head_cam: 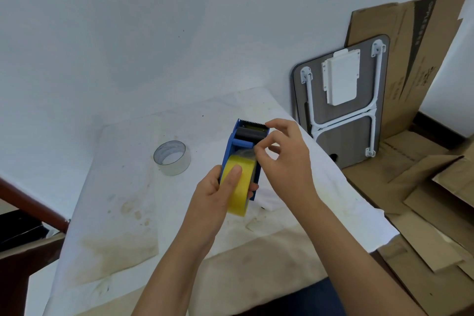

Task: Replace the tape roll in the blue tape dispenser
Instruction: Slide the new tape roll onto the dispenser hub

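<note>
Tape dispenser [232, 146] in left hand [215, 192], off table [123, 213]

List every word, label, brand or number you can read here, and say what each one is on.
Nothing can be read for certain.
Cardboard sheet against the wall: dark printed lettering running up its dark stripe, too blurred to read.
Same cardboard sheet, lower down: a small dark mark or logo, also illegible.
Blue tape dispenser, yellow tape roll, clear tape roll, folded table: no visible text.
</note>
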`<move>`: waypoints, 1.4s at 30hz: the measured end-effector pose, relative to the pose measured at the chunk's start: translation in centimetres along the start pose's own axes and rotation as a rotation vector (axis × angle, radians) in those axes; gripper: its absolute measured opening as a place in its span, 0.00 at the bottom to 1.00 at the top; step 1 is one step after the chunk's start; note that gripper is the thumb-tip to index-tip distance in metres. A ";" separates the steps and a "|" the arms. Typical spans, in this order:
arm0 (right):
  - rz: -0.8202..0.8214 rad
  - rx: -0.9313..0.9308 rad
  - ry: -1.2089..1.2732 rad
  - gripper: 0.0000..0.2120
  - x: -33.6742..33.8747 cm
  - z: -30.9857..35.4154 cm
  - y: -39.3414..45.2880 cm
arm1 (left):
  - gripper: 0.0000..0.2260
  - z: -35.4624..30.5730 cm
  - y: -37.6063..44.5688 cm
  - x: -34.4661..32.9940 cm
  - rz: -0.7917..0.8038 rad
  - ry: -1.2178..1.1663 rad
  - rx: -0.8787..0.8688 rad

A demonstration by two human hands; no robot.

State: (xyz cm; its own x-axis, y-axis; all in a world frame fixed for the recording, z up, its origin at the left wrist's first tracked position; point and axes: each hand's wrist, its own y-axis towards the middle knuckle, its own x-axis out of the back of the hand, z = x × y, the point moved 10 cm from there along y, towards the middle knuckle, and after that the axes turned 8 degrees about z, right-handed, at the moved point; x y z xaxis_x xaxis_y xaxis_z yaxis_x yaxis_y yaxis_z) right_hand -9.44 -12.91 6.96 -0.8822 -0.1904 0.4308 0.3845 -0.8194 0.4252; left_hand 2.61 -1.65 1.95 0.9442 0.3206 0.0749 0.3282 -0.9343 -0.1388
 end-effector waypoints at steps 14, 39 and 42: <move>-0.028 0.079 -0.066 0.04 1.1 0.9 0.5 | 0.16 -0.5 0.2 -0.1 0.027 0.038 0.000; 0.565 -0.458 0.327 0.09 -1.1 -3.4 1.1 | 0.13 0.9 0.1 0.0 0.114 0.028 0.081; 0.555 -0.369 0.268 0.10 -1.1 -2.6 1.6 | 0.14 0.8 0.2 0.2 0.105 0.020 0.076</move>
State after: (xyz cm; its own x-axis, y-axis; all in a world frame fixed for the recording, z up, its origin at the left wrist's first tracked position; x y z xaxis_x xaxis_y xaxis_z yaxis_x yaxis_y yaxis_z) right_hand -8.60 -15.43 5.11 -0.6380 -0.7193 0.2748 0.7204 -0.6836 -0.1170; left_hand 2.88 -1.65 1.11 0.9730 0.2178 0.0761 0.2295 -0.9479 -0.2210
